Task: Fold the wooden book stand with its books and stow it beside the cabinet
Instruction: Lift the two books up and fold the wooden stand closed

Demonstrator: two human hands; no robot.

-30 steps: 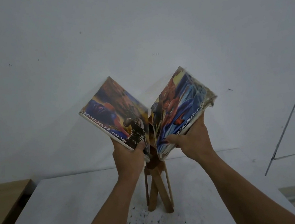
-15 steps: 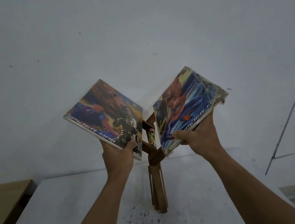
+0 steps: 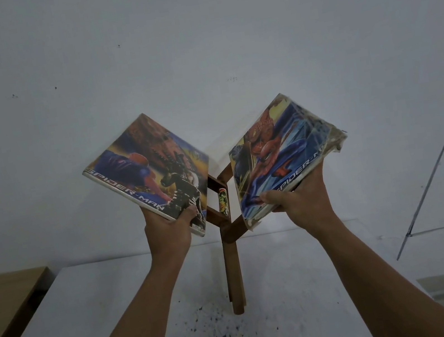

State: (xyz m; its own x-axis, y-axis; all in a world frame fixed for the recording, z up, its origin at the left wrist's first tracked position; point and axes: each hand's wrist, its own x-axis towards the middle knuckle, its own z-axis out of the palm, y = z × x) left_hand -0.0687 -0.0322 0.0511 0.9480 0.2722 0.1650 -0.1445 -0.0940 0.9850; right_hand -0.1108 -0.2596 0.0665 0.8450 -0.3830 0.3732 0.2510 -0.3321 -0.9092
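Two comic books held apart over the wooden stand

The left hand [image 3: 168, 230] grips the lower corner of the left book [image 3: 148, 172], thumb laid over the cover and fingers hidden behind it. The right hand [image 3: 299, 199] clasps the lower edge of the right book [image 3: 277, 153] in the same way, thumb on the front and fingers beneath. Both books carry Spider-Man covers and tilt outward, the left one leaning left, the right one leaning right, so that they form a wide V with a gap between their inner edges. The right book is wrapped in clear plastic that is crumpled and torn at its far right corner.

In that gap the wooden book stand [image 3: 232, 266] shows its dark brown arms crossing below the books; whether the books rest on those arms or are only held against them cannot be told. Its legs stand close together, nearly upright, with their feet on the white table [image 3: 79, 324] a little beyond the forearms. A small green and yellow printed object [image 3: 223, 203] sits between the arms of the stand; what it is cannot be made out.

The near part of the table is speckled with dark spots. At the far left stands a lower brown wooden surface [image 3: 4, 296], just beside the table. A plain pale wall [image 3: 193, 40] fills the background
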